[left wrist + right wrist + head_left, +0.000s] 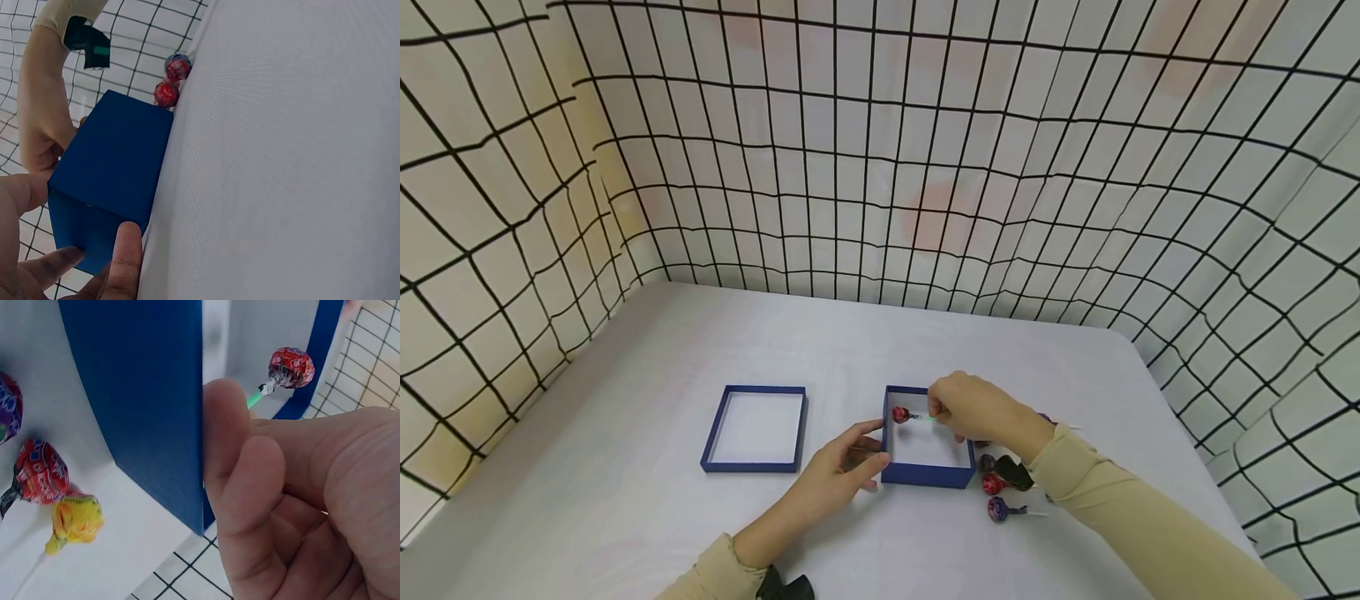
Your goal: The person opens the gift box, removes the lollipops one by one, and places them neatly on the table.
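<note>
A blue square box with a white inside stands with its top uncovered at the middle of the table. My left hand rests its fairly straight fingers on the box's left wall and near corner; the left wrist view shows fingertips against the blue side. My right hand reaches over the box's right wall and pinches the green stick of a red-wrapped lollipop. Its round head points left, inside the box walls in the head view. The curled fingers hide the end of the stick.
Right of the box lie several wrapped lollipops, among them a purple one, a red one and a yellow one. A shallow blue-rimmed lid lies on the left, white inside up. Black-lined white curtains surround the white table.
</note>
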Demonstrator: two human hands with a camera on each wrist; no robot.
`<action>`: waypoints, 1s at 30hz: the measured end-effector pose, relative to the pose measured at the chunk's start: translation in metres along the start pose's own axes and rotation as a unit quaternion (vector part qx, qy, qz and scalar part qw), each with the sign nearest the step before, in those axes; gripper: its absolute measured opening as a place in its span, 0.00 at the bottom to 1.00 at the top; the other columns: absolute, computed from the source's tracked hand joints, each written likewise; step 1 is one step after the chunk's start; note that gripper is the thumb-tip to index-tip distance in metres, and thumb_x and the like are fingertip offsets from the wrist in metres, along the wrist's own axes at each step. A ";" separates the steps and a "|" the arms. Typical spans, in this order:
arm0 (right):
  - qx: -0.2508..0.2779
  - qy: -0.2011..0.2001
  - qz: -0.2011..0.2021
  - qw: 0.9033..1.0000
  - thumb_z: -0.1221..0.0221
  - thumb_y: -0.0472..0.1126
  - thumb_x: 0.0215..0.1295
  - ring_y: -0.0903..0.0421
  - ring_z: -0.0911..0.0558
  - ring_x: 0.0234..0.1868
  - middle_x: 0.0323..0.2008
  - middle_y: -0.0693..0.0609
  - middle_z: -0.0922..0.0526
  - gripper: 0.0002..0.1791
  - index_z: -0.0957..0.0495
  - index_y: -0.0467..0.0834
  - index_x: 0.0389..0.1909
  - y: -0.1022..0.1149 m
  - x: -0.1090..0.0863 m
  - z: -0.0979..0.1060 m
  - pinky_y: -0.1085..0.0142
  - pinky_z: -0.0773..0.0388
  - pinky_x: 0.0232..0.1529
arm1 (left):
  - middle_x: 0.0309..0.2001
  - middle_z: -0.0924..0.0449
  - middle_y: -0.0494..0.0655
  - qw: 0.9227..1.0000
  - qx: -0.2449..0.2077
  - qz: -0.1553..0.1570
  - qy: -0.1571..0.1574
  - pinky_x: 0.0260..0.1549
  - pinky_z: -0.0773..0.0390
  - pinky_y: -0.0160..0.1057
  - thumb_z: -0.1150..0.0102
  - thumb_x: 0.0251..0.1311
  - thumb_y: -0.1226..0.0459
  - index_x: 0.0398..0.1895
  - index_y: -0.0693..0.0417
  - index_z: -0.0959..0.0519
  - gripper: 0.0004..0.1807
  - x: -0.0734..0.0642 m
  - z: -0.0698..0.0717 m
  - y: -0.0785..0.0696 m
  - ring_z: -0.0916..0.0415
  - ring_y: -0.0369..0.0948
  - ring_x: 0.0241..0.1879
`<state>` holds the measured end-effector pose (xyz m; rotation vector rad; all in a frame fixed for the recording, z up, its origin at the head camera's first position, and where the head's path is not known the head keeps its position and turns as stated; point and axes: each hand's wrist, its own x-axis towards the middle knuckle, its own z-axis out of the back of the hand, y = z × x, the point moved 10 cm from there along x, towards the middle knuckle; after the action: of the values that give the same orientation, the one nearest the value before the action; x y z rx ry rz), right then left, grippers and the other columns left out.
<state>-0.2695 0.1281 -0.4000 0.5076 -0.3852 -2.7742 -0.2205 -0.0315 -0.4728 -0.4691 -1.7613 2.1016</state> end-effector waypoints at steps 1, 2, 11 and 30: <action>0.004 -0.001 0.001 1.000 0.38 0.30 0.76 0.59 0.16 0.22 0.37 0.46 0.13 0.06 0.17 0.39 0.37 -0.002 -0.001 0.001 0.68 0.23 0.28 | 0.64 0.20 0.62 1.000 0.000 0.001 0.000 0.45 0.10 0.37 0.38 0.78 0.56 0.80 0.53 0.32 0.32 0.000 0.000 0.000 0.12 0.47 0.45; 0.008 -0.002 0.002 1.000 0.38 0.30 0.76 0.59 0.16 0.23 0.37 0.46 0.13 0.05 0.17 0.39 0.37 -0.003 -0.003 0.002 0.68 0.23 0.27 | 0.64 0.20 0.62 1.000 0.000 0.001 0.000 0.45 0.10 0.38 0.38 0.78 0.56 0.80 0.53 0.32 0.32 0.000 0.000 0.000 0.12 0.47 0.45; 0.033 -0.014 0.032 0.999 0.38 0.30 0.77 0.54 0.13 0.27 0.39 0.45 0.12 0.03 0.18 0.39 0.40 -0.011 -0.020 0.019 0.68 0.20 0.29 | 0.63 0.20 0.60 1.000 0.003 0.003 -0.002 0.46 0.10 0.40 0.37 0.78 0.56 0.80 0.53 0.32 0.32 0.000 0.000 -0.001 0.12 0.46 0.43; 0.077 -0.048 0.042 0.995 0.35 0.34 0.76 0.59 0.17 0.24 0.40 0.51 0.15 0.01 0.18 0.41 0.43 -0.057 -0.070 0.042 0.69 0.22 0.22 | 0.63 0.20 0.60 1.000 0.008 0.003 -0.002 0.45 0.12 0.38 0.37 0.77 0.55 0.80 0.54 0.32 0.33 -0.001 0.000 0.001 0.12 0.45 0.40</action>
<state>-0.2359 0.2127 -0.3586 0.3845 -0.6321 -2.7062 -0.2194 -0.0320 -0.4734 -0.4665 -1.7471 2.1194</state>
